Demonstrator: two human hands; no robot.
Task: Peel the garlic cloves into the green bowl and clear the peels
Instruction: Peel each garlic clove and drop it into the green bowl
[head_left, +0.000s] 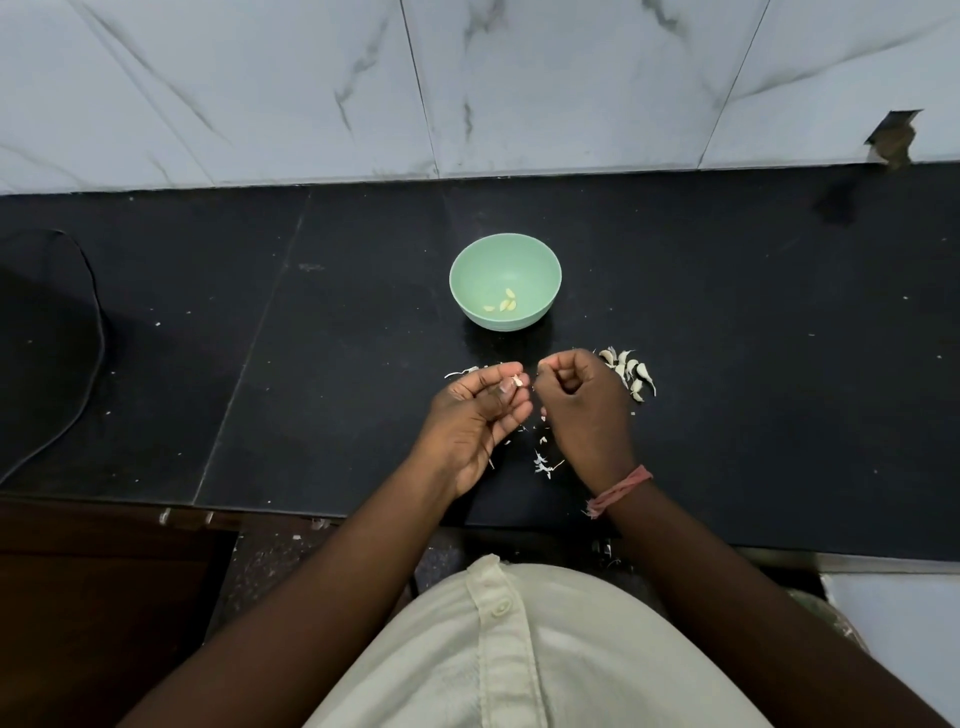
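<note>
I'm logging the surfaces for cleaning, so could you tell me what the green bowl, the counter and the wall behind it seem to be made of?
Green bowl: probably matte plastic or melamine; even pastel colour, soft sheen, no glassy glare.
Counter: looks like polished black stone, perhaps granite; dark slabs with a visible seam and faint reflections.
Wall: glossy white marble-look tiles; grey veining and straight joints.

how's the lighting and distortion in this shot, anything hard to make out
Head view: dim, with the black counter swallowing detail; wide-angle bend curves the wall edge; the clove in the left hand is tiny and unclear; the bowl and its peeled cloves read clearly.
</note>
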